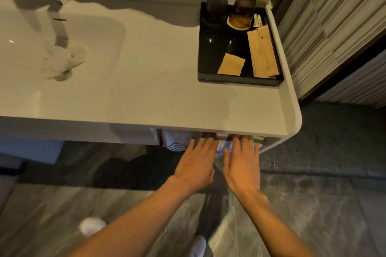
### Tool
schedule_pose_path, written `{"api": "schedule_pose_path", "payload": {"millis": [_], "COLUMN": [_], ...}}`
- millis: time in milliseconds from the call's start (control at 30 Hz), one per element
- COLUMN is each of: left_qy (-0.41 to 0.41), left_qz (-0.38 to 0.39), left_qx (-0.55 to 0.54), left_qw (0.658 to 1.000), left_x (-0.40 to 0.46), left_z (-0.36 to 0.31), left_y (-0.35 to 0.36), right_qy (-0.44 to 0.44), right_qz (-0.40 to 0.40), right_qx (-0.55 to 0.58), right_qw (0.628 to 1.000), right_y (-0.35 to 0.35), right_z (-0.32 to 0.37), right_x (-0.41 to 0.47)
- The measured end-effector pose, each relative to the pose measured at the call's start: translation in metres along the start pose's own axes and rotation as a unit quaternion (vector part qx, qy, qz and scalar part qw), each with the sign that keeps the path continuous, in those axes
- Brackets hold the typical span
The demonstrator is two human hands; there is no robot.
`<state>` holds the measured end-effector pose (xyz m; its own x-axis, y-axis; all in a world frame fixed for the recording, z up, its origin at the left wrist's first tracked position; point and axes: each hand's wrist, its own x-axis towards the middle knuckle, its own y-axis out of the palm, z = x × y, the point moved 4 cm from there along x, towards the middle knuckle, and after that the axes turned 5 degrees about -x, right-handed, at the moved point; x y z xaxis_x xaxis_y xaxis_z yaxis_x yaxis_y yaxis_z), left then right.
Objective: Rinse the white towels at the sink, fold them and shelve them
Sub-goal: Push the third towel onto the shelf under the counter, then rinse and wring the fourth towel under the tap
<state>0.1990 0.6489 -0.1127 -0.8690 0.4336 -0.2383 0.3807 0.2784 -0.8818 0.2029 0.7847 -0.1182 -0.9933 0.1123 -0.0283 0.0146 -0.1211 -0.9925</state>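
Both flat, spread hands, left hand [195, 165] and right hand [242, 165], press ribbed white towels [177, 142] under the smooth rounded counter [167, 89].

- Both forearms are showing bare from the bottom edge of the picture up to the wrists; no sleeve cuff is reaching into view.
- The left hand [195, 168] and the right hand [242, 168] are wearing nothing: no glove, ring, watch or band.
- The person is wearing white shoes [93, 226], showing blurred below the arms.
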Motion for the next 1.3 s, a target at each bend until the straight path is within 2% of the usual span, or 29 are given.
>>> {"api": "schedule_pose_path", "payload": {"millis": [67, 133, 233, 333, 467, 567, 633, 767, 900, 1033, 1133, 1233, 1300], "left_qy": [0.004, 0.015, -0.037, -0.095, -0.160, -0.199, -0.221, -0.251, -0.272, -0.305, -0.351, -0.357, -0.346], "left_qz": [0.019, 0.031, 0.031, -0.031, -0.119, -0.193, -0.221, -0.198, -0.162, -0.149, -0.152, -0.163, -0.187], "left_qx": [-0.054, -0.104, -0.132, -0.155, -0.149, -0.171, -0.200, -0.253, -0.278, -0.312, -0.348, -0.334, -0.321], "left_qw": [0.998, 0.994, 0.990, 0.983, 0.969, 0.945, 0.928, 0.913, 0.907, 0.887, 0.856, 0.857, 0.861], "left_x": [-0.034, -0.081, -0.127, -0.155, -0.174, -0.186, -0.195, -0.201, -0.187, -0.172, -0.170, -0.155, -0.143], "left_z": [0.014, 0.030, 0.072, 0.134, 0.235, 0.309, 0.351, 0.421, 0.468, 0.505, 0.531, 0.557, 0.564], "left_y": [-0.019, -0.040, -0.084, -0.147, -0.248, -0.312, -0.340, -0.355, -0.343, -0.330, -0.320, -0.323, -0.327], "right_qy": [-0.011, -0.022, -0.074, -0.124, -0.154, -0.161, -0.145, -0.131, -0.122, -0.135, -0.095, -0.054, -0.064], "right_qz": [0.040, 0.123, 0.195, 0.198, 0.120, 0.052, 0.053, 0.130, 0.202, 0.233, 0.246, 0.270, 0.260], "right_qx": [0.063, 0.123, 0.152, 0.168, 0.239, 0.299, 0.304, 0.224, 0.161, 0.143, 0.148, 0.097, 0.038], "right_qw": [0.997, 0.985, 0.966, 0.958, 0.951, 0.939, 0.940, 0.957, 0.958, 0.952, 0.953, 0.956, 0.963], "right_y": [-0.017, -0.035, -0.074, -0.110, -0.156, -0.184, -0.189, -0.151, -0.097, -0.045, 0.003, 0.053, 0.076], "right_z": [0.031, 0.076, 0.156, 0.243, 0.361, 0.435, 0.473, 0.521, 0.550, 0.590, 0.627, 0.667, 0.678], "right_x": [-0.032, -0.065, -0.073, -0.044, 0.016, 0.054, 0.073, 0.099, 0.134, 0.196, 0.251, 0.286, 0.287]}}
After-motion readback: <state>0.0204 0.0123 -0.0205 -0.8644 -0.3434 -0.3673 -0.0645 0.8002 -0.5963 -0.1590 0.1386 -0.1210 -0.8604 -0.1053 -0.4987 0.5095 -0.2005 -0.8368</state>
